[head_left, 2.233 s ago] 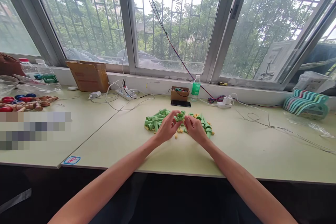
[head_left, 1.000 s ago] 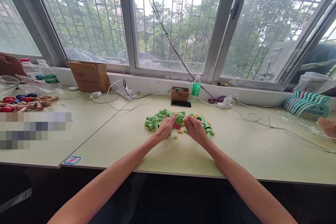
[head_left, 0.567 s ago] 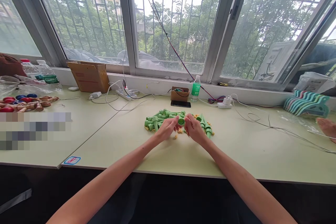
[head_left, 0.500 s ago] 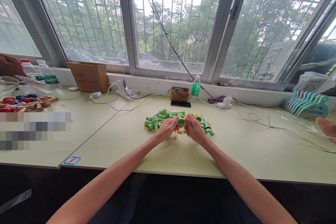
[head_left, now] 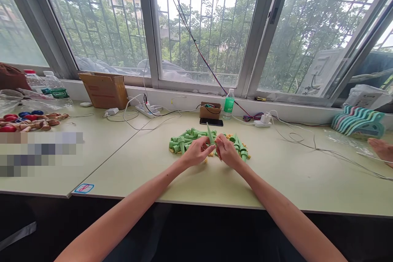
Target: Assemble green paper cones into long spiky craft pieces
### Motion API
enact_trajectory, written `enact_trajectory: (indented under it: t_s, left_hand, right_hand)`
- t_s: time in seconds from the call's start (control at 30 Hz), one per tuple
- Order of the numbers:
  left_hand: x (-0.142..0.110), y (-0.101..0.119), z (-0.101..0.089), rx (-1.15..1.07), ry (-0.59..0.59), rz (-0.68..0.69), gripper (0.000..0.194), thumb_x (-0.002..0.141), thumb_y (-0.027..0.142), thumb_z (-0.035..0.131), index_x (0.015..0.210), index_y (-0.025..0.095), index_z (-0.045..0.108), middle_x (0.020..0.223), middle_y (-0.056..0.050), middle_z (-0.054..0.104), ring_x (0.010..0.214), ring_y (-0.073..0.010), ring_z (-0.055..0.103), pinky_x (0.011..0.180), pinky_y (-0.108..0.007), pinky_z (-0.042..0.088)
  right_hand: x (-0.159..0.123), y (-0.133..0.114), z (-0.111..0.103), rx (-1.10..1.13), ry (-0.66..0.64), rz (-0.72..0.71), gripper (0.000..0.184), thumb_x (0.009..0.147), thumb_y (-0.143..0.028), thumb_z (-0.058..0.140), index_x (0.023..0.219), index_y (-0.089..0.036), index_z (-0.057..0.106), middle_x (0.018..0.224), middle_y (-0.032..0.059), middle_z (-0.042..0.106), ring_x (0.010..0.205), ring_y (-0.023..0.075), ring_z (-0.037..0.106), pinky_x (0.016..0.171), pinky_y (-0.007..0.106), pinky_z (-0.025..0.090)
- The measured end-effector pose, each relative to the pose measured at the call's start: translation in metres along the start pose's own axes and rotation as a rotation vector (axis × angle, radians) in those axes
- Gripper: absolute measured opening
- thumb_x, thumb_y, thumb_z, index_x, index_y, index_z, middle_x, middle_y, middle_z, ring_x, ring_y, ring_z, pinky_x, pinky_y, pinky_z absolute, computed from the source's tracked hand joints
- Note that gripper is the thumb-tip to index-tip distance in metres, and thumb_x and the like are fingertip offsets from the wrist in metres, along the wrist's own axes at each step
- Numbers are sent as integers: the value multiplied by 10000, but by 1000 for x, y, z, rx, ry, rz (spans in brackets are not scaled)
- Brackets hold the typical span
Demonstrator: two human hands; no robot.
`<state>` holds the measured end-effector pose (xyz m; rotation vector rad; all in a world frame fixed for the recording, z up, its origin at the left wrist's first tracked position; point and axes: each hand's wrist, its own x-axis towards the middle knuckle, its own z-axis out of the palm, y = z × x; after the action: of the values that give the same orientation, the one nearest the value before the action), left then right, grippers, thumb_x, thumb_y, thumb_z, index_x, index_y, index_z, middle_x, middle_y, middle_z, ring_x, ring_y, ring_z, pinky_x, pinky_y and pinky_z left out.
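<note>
Tapered green plastic spike (head_left: 210, 134) turned tip up and far, its round open end facing near earlier, left hand (head_left: 197, 151) pinching its base, right hand (head_left: 227, 150) bunched beside it, right grip unclear, spike over pale-green table (head_left: 138, 168).

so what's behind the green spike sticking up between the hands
Behind the green spike's tip is the black phone, then a small cardboard box. Green pieces show lower down, beside it. Whatever the spike, left hand and right hand cover can't be seen.
</note>
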<state>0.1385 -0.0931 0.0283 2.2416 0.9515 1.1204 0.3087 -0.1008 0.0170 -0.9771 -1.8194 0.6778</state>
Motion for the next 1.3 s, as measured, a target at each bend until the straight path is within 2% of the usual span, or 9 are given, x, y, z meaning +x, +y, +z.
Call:
enact_trajectory:
  t_s: [0.17,0.3,0.43,0.5,0.6,0.7,0.93,1.13,1.3]
  left_hand:
    - [0,0,0,-75,4,11,314,813,443,613,959,175,537,812,-13,633,580,-110,575,561,-236,498]
    - [-1,3,-2,-66,18,16,312,804,426,624,977,174,567,823,-20,641,603,-115,584,593,-244,511]
    - [-1,6,-2,-60,-19,7,353,811,467,612,986,163,577,776,-28,631,659,-151,607,609,-258,510]
    - [-1,4,-1,-68,-37,-18,358,856,506,538,940,160,580,726,-25,615,646,-158,603,595,-262,498]
    - [1,1,0,-90,-33,-32,467,935,536,352,741,164,556,664,-25,594,593,-145,570,588,-266,477]
    - [2,1,1,-151,-33,-47,530,950,546,287,659,167,515,634,-27,587,573,-142,558,573,-263,467]
    - [1,9,-2,-195,-75,-48,418,909,505,431,651,178,462,635,-4,545,598,-134,558,541,-237,470]
    - [-1,6,-1,-257,-123,-56,320,888,493,488,814,182,505,679,-3,572,638,-154,604,566,-253,494]
    - [-1,6,-2,-219,-157,-46,327,880,481,516,951,163,550,753,-30,616,675,-164,628,568,-255,503]
  right_hand:
    - [-1,0,2,-101,-42,-72,411,996,-491,271,708,-226,396,474,-46,453,413,119,416,491,262,347]
    - [-1,2,4,-88,-45,-62,407,995,-477,285,701,-226,411,489,-40,471,418,122,419,488,262,343]
    - [0,1,2,-61,0,-36,407,999,-471,279,704,-226,416,480,-43,454,417,126,427,484,262,354]
    - [0,1,2,-44,13,-24,411,998,-479,278,701,-227,408,487,-44,449,409,124,422,473,261,356]
    - [1,2,2,-25,26,-10,421,993,-495,285,683,-228,383,496,-45,438,377,114,402,442,261,342]
    - [2,5,4,-7,33,-5,418,986,-504,297,680,-229,374,496,-49,420,359,108,383,416,258,318]
    - [2,7,2,-14,46,-18,401,986,-486,309,685,-228,367,494,-46,414,405,116,376,439,256,317]
    - [2,8,0,-25,43,-13,383,986,-474,309,706,-229,399,499,-41,401,427,129,383,455,265,314]
    - [3,11,-2,-57,39,-7,397,983,-480,305,704,-223,420,500,-38,393,447,131,373,463,266,297]
